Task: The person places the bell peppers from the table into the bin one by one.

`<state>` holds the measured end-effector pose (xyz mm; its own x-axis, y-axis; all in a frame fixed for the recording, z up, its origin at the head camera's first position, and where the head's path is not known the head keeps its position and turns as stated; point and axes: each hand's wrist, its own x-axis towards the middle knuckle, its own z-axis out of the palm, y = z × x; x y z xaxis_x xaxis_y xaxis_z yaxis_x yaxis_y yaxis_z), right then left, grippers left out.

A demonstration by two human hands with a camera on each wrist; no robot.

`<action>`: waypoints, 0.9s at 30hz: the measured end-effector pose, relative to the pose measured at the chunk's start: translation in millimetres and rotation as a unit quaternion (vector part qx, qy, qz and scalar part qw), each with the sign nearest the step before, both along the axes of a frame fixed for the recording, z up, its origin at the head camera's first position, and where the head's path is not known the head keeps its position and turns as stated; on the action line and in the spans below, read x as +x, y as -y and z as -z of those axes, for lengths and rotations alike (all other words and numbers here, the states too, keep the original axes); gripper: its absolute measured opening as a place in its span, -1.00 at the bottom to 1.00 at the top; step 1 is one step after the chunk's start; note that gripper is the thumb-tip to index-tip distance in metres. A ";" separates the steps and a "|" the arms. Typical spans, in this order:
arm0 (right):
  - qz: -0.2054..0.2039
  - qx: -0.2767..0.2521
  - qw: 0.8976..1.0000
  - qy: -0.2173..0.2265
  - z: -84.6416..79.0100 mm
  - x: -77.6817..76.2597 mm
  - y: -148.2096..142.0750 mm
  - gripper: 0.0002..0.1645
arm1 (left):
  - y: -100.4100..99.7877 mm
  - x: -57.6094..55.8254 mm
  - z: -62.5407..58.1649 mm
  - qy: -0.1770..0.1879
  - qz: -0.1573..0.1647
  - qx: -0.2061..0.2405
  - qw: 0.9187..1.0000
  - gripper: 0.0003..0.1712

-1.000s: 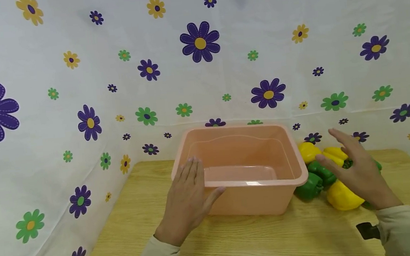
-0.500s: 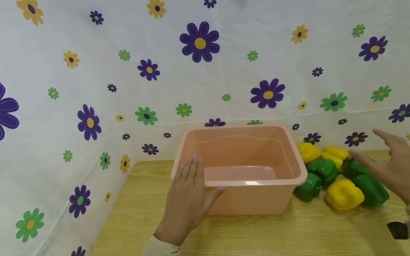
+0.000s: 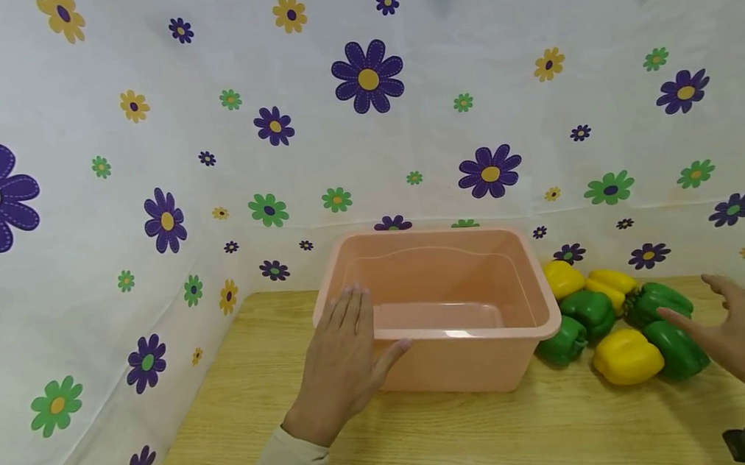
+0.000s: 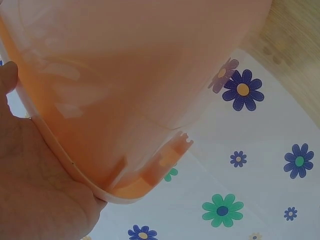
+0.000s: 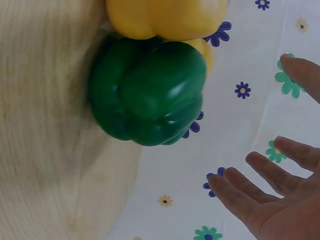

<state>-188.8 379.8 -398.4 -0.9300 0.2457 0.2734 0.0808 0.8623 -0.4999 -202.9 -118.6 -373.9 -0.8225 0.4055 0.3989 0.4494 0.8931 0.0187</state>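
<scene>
A pink plastic bin [image 3: 450,362] stands upright with nothing visible inside it. Over its front left corner lies my left hand [image 3: 340,361], fingers straight and thumb spread along the front rim; the left wrist view shows the palm [image 4: 45,185] against the bin's rim [image 4: 80,177]. My right hand [image 3: 744,337] hovers at the far right with parted fingers, holding nothing. Nearest to it are a green bell pepper [image 3: 681,351] and another green pepper [image 3: 661,302] behind. The right wrist view shows the nearest green pepper apart from the fingers.
Left of those peppers are a front yellow pepper [image 3: 626,356], two green peppers and two yellow ones further back, close to the bin's right side. All rest on a wood-grain table [image 3: 431,449]. A flowered white cloth [image 3: 312,149] hangs behind and at the sides.
My right hand has moved right, from above the peppers to beside them, and a little lower in the last half second. The left hand and the bin have stayed in place.
</scene>
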 end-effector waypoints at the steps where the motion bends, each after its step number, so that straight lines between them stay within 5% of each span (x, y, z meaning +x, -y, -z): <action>1: -0.001 0.001 1.000 0.011 1.9 0.3 -1.7 0.15 | 0.0 0.0 0.0 0.000 0.001 0.001 1.000 0.03; 15: -0.010 0.016 0.984 0.176 20.5 3.3 -13.4 0.28 | -0.1 0.8 -1.0 -0.003 0.004 -0.002 1.000 0.03; 27: -0.024 -0.006 0.980 0.199 34.4 2.2 -17.5 0.22 | -0.3 0.4 0.0 -0.012 -0.001 -0.010 1.000 0.03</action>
<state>-186.6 397.4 -432.8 -0.9728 0.2010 -0.1152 0.2314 0.8642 -0.4467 -202.5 -118.3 -373.9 -0.8135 0.4116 0.4109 0.4477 0.8941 -0.0094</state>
